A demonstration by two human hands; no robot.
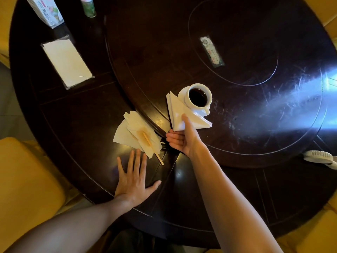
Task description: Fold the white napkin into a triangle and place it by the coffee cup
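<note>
A white napkin (177, 112) folded into a triangle lies against the left and near side of the saucer that carries the white coffee cup (198, 96), which holds dark coffee. My right hand (182, 138) pinches the napkin's near corner, thumb on top and fingers beneath. My left hand (132, 175) rests flat on the dark table with its fingers spread and nothing in it, just below a heap of used napkins.
Crumpled napkins (135, 133) with a wooden stir stick (153, 148) lie left of the cup. A packet of white napkins (66, 62), a carton (45, 10) and a small bottle (88, 7) stand at the far left. A raised round turntable (237, 52) carries the cup. A white fan (319, 157) sits at the right edge.
</note>
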